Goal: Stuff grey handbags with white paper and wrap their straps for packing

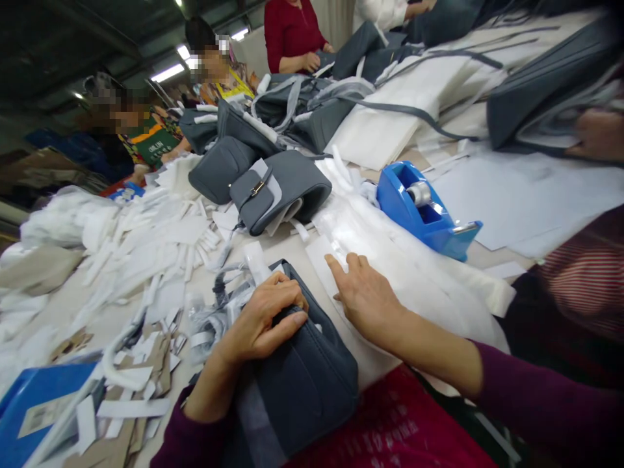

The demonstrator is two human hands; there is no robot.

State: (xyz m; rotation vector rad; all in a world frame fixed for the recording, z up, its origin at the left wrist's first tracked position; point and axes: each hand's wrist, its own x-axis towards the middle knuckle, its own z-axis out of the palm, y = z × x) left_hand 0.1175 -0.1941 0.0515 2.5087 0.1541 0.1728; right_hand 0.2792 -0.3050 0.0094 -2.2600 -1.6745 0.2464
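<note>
A dark grey-blue handbag [312,367] lies tilted at the table's near edge, against a red apron. My left hand [273,315] is closed over its upper rim, with the thumb pressed on the outer side. To the right, my right hand [365,296] is over a white sheet at the edge of a clear-wrapped white stack [404,273]. Its fingers are apart and I see nothing held in them; whether they touch the sheet I cannot tell. Wrapped grey straps [212,325] lie left of the handbag. Beyond it rests another handbag [285,192] with a buckled flap.
A blue tape dispenser [414,208] stands right of the white stack. White strips [146,240] and cardboard scraps [141,390] cover the left side, beside a blue box [43,403]. More bags [312,120] are piled at the back, where several co-workers stand. A co-worker's hand [599,133] holds a bag at right.
</note>
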